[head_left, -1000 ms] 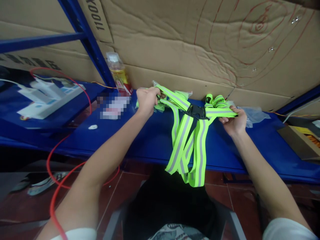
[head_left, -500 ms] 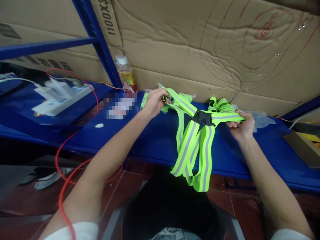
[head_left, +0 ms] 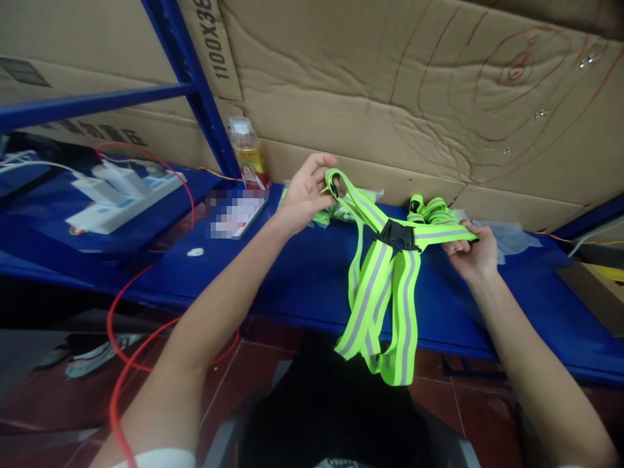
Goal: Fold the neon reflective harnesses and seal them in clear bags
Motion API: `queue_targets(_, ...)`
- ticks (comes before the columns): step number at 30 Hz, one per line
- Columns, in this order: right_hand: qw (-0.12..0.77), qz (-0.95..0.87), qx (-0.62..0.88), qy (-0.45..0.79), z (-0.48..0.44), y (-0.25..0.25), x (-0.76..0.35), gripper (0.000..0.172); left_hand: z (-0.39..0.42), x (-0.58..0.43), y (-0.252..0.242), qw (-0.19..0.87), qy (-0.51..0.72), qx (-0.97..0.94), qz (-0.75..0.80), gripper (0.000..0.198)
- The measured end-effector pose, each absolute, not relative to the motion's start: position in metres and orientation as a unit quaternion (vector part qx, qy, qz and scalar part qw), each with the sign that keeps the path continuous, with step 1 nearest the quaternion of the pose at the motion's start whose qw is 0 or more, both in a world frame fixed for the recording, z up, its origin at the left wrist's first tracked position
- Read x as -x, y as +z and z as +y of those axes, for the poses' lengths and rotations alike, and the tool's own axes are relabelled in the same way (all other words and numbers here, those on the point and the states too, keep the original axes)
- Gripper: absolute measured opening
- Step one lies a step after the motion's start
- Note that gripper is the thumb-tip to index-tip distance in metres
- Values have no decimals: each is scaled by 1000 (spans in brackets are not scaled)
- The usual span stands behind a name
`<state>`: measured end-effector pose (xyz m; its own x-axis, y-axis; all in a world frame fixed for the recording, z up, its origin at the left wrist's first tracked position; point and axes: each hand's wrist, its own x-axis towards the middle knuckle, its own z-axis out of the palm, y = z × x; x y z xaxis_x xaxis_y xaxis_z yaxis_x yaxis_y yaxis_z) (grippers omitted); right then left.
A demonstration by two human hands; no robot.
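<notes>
A neon yellow reflective strap harness point(head_left: 385, 286) with grey stripes hangs between both hands over the blue shelf point(head_left: 302, 273). A black plastic buckle point(head_left: 398, 235) joins its straps near the top. My left hand point(head_left: 307, 192) pinches one strap end, raised above the shelf, with some fingers spread. My right hand point(head_left: 470, 253) is closed on the other strap end, to the right of the buckle. The lower loops dangle past the shelf's front edge. More folded neon straps point(head_left: 429, 207) lie behind on the shelf.
A bottle of yellow liquid point(head_left: 248, 153) stands by the blue upright post point(head_left: 195, 84). White power strips with adapters point(head_left: 117, 195) and a red cable point(head_left: 146, 305) are at left. Cardboard point(head_left: 390, 97) lines the back. A clear plastic bag point(head_left: 511, 234) lies at right.
My left hand has lifted its strap end up off the shelf and loosened its fingers. The right hand has kept its hold, and the harness has shifted slightly right.
</notes>
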<state>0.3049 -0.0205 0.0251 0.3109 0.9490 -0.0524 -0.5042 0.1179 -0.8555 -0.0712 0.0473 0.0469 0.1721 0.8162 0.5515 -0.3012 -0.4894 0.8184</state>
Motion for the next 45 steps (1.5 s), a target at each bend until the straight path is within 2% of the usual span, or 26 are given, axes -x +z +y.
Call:
queue_targets(2,702,-262,408,521,-22,27,-302,10,58,73,39,381,589,-691,177,76)
queue_targets(4,708,-259,405,517,-23,29,-301,13,65,74,34,312,575,-738,163,78)
queue_targets(7,714,-270,409,501,-23,30,-305,17,65,78,37,265,564,-761,177,69)
queue_targets(11,712,-303,413,481,-20,28,-316,13,61,88,48,238,551,-774,205,48)
queue_targets(13,710,-316,413,475,-19,27,-319,11,60,91,52,231,553,-774,205,43)
queue_targets(16,700,-328,429,467,-19,26,-318,8,56,89,54,289,557,-759,176,47)
queue_targets(21,658,-342,460,488,-21,25,-307,4,42,72,49,519,501,-685,106,51)
queue_targets(25,643,-333,442,529,-25,28,-296,12,35,59,44,595,473,-645,83,46)
queue_targets(29,630,-354,406,559,-29,32,-287,25,32,50,41,616,499,-601,101,40)
queue_targets(34,629,-394,396,541,-36,33,-275,43,33,45,36,602,511,-598,139,50)
queue_targets(42,657,-426,317,535,-41,41,-253,48,33,44,34,564,534,-604,179,46)
queue_targets(45,662,-437,321,518,-41,40,-244,46,32,41,33,538,539,-622,183,50)
